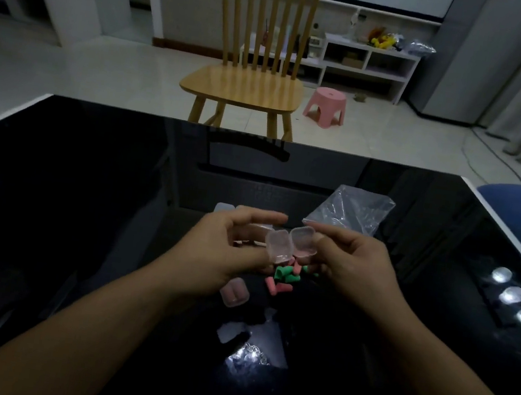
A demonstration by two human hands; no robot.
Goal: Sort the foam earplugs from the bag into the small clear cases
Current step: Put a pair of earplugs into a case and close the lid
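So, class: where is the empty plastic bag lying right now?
In the head view, the plastic bag lies on the black table, right of centre, just beyond the right hand.

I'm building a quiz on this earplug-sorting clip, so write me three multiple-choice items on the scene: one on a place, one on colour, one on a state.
1. Where does the plastic bag lie?
A. beyond the right hand
B. on the chair
C. under the left forearm

2. What colours are the loose earplugs on the table?
A. blue and yellow
B. pink and green
C. all white

3. What state is the clear case held between the hands in?
A. snapped shut
C. crushed flat
B. hinged open

Answers: 1 A, the bag sits on the table past the right hand. 2 B, pink and green pieces lie below the hands. 3 B, both halves spread apart, the left hand on one and the right on the other.
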